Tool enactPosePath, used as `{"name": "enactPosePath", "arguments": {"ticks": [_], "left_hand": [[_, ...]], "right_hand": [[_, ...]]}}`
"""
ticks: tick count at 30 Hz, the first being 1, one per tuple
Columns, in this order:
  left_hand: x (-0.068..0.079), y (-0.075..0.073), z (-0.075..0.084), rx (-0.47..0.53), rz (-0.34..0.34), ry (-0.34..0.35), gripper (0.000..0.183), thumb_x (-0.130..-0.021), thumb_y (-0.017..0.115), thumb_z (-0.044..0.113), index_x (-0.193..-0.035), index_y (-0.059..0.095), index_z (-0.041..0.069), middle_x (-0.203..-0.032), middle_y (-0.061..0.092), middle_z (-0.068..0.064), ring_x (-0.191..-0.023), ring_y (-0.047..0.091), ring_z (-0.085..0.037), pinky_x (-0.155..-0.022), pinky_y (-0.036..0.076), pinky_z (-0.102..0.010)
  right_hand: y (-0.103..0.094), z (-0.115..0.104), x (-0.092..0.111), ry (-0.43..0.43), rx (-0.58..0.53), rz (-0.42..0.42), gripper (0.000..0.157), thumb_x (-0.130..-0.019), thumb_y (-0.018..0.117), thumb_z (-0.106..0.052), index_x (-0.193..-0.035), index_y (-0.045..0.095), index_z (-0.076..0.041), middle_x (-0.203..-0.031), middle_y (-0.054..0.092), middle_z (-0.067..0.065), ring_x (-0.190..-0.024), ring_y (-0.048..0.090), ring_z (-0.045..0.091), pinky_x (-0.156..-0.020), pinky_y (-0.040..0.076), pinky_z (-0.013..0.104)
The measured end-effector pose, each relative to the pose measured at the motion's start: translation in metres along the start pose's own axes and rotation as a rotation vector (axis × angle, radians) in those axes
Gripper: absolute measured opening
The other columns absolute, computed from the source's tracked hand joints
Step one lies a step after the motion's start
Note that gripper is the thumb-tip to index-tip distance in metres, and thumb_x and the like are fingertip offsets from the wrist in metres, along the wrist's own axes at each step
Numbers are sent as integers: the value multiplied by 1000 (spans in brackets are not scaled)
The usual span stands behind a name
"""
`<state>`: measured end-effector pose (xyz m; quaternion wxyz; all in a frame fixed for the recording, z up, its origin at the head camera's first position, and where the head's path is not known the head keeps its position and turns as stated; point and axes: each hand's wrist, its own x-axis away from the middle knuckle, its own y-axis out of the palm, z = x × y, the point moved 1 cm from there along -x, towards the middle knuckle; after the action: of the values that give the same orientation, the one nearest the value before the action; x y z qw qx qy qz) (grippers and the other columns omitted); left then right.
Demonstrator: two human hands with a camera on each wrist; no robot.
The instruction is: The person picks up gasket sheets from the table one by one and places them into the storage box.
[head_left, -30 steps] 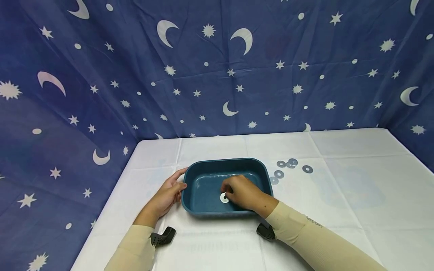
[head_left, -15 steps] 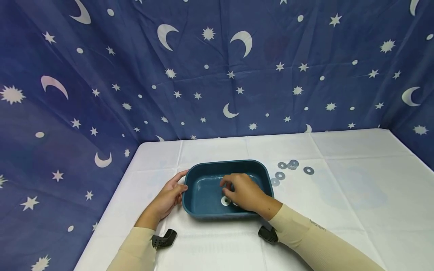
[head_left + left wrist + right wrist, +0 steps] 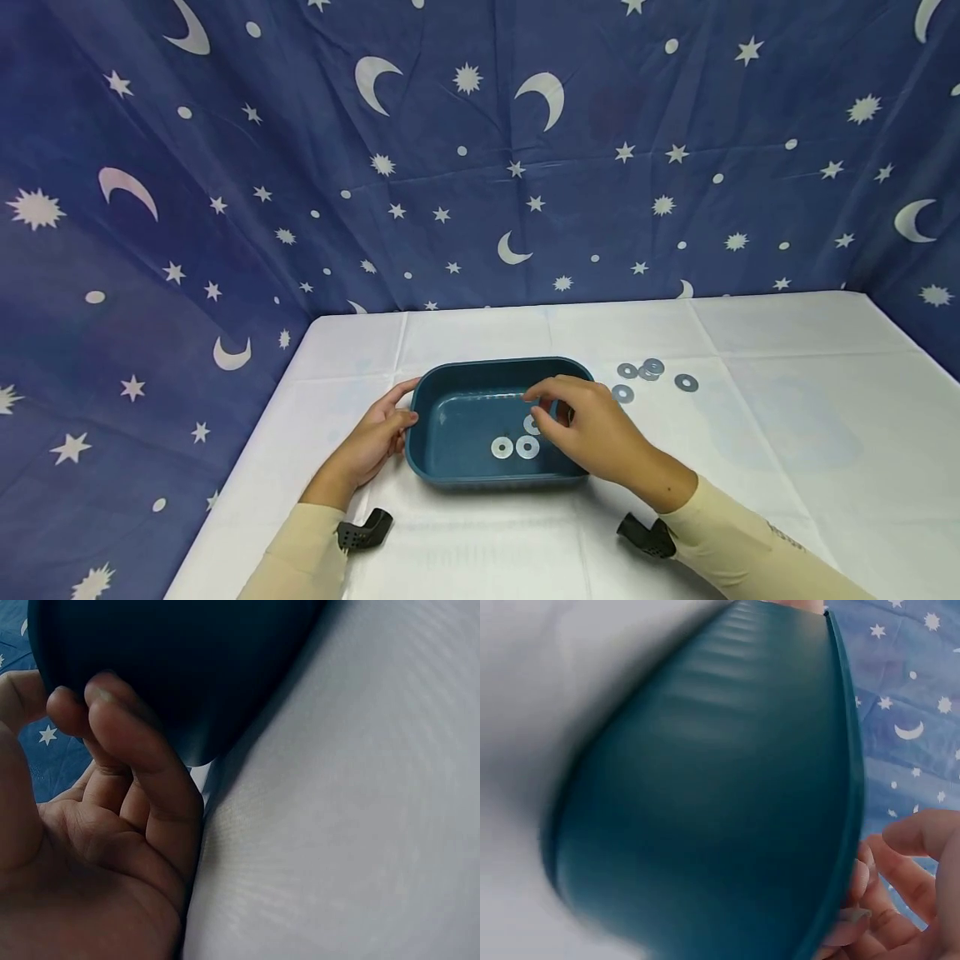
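A dark teal plastic tub [image 3: 465, 481] stands on the white-covered table. My left hand [image 3: 373, 437] grips its left end, thumb at the rim and fingers against the outer wall; the left wrist view shows those fingertips [image 3: 112, 712] on the tub. Flat metal washers lie on the tub floor: one washer [image 3: 502, 455], another washer [image 3: 527, 456] beside it, and a third washer [image 3: 529, 427] partly behind my right hand's thumb. Over the tub's right side hovers my right hand [image 3: 600, 429], thumb and forefinger apart, nothing visible between them.
Right of the tub, several more washers lie on the table [image 3: 787, 467], among them a single washer [image 3: 686, 376] farthest right and two overlapping washers [image 3: 655, 361]. A blue star-and-moon cloth [image 3: 480, 200] hangs behind and at the sides.
My right hand has drawn up and to the right from the tub floor, its fingers parting. Washers it had covered now show in the tub. The left hand keeps its hold.
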<state>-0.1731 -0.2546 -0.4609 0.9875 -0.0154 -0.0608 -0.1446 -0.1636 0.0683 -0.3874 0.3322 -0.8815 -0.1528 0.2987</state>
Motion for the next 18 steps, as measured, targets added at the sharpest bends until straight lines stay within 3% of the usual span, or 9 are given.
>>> {"name": "enactPosePath", "arguments": {"ticks": [10, 18], "left_hand": [[1, 0, 2, -7, 20, -20, 62, -95, 46, 7, -154, 29, 13, -66, 49, 10, -56, 43, -7, -55, 39, -20], [0, 2, 3, -5, 0, -5, 62, -96, 46, 8, -155, 27, 12, -67, 50, 10, -57, 44, -7, -55, 40, -20]], "right_hand": [[-27, 27, 24, 78, -5, 70, 19, -88, 71, -4, -104, 73, -14, -82, 63, -8, -62, 51, 4, -56, 47, 21], [-48, 54, 27, 118, 57, 134, 16, -88, 70, -4, -101, 74, -11, -77, 64, -5, -58, 52, 3, -54, 46, 22]]}}
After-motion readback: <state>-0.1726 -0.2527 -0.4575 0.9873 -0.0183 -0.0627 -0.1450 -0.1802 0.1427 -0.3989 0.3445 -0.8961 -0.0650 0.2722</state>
